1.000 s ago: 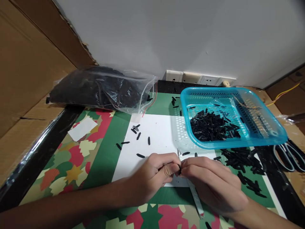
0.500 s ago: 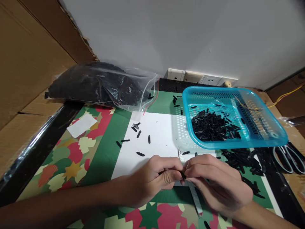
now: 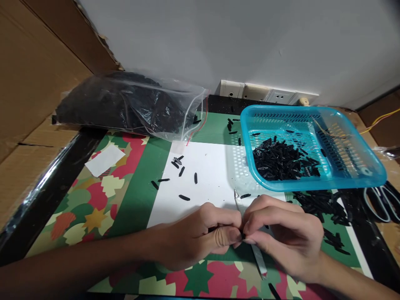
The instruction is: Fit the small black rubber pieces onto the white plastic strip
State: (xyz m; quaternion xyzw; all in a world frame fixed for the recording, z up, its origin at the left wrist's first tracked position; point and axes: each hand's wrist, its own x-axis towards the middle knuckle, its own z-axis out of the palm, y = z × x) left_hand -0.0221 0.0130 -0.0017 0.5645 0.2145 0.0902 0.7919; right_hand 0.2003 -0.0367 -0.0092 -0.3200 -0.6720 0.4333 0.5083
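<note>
My left hand (image 3: 209, 235) and my right hand (image 3: 281, 237) meet fingertip to fingertip over the lower edge of the white paper (image 3: 212, 160). Between the pinched thumbs and forefingers a small black piece (image 3: 243, 236) shows; both hands grip it. Beneath the hands lies a pen-like craft knife (image 3: 259, 262), its pointed tip beyond the fingers and its middle hidden. Several loose black pieces (image 3: 196, 178) lie on the paper. A blue basket (image 3: 315, 185) at the right holds a heap of black pieces (image 3: 281, 160).
A clear zip bag (image 3: 125, 106) full of black material lies at the back left. Scissors (image 3: 381, 204) lie at the far right, beside a pile of black pieces (image 3: 321, 206). A small white paper (image 3: 105, 161) is on the left. Wall sockets (image 3: 279, 96) line the back.
The view has shifted slightly. My right hand's fingers have drawn into a closer pinch, and less of the small black piece shows between the fingertips.
</note>
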